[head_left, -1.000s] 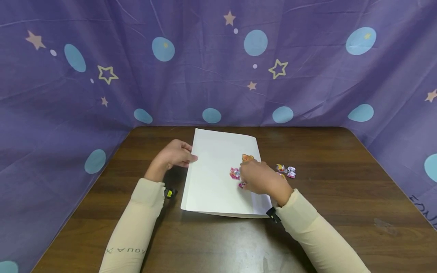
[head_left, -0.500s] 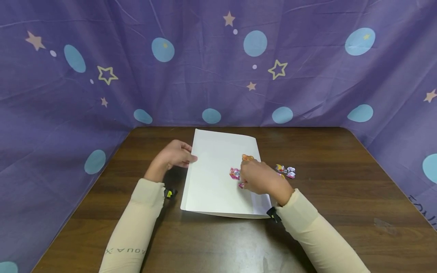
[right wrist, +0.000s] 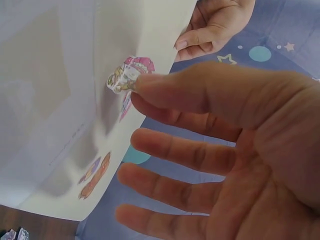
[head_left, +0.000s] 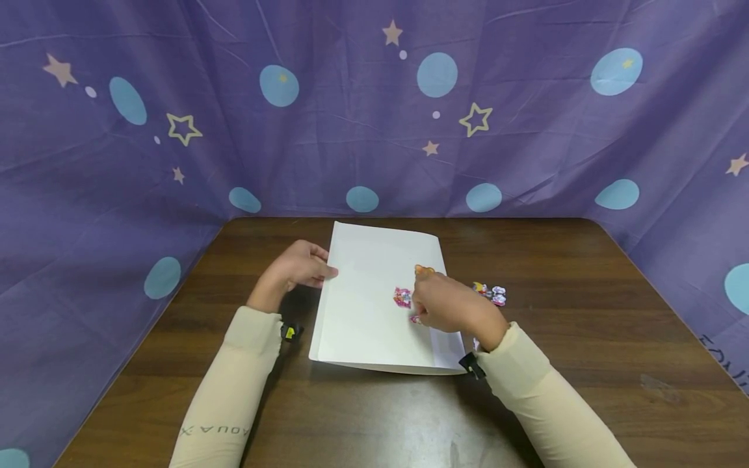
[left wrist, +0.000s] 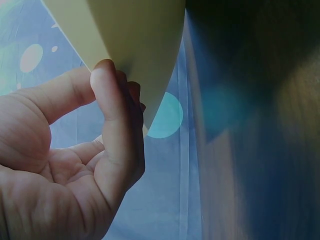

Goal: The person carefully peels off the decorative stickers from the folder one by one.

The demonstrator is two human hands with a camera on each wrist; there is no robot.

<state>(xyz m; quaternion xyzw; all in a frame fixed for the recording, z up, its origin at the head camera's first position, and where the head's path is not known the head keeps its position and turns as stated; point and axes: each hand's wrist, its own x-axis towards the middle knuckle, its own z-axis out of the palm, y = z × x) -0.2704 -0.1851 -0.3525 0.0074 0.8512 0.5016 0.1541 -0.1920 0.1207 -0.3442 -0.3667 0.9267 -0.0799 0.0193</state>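
Observation:
A white folded sheet [head_left: 374,260] lies over the table, its near edge bowed. My left hand [head_left: 303,263] pinches its left edge between thumb and fingers; in the left wrist view the fingers [left wrist: 117,125] hold the bent edge. Above the right half of the sheet is my right hand [head_left: 447,302]. Its thumb and index finger pinch a small pink-and-white cartoon sticker [right wrist: 131,74] close against the sheet, the other fingers spread apart. A pink sticker [head_left: 402,298] sits just left of that hand, and an orange-brown sticker [right wrist: 95,175] further up the sheet.
Several loose stickers [head_left: 497,296] lie on the brown wooden table [head_left: 585,325] right of the sheet, partly behind the right hand. A purple curtain [head_left: 363,117] with stars and blue ovals hangs along the back and sides.
My right hand has shifted slightly right, and its wrist now covers a yellow sticker on the table. The left hand and sheet stay in place.

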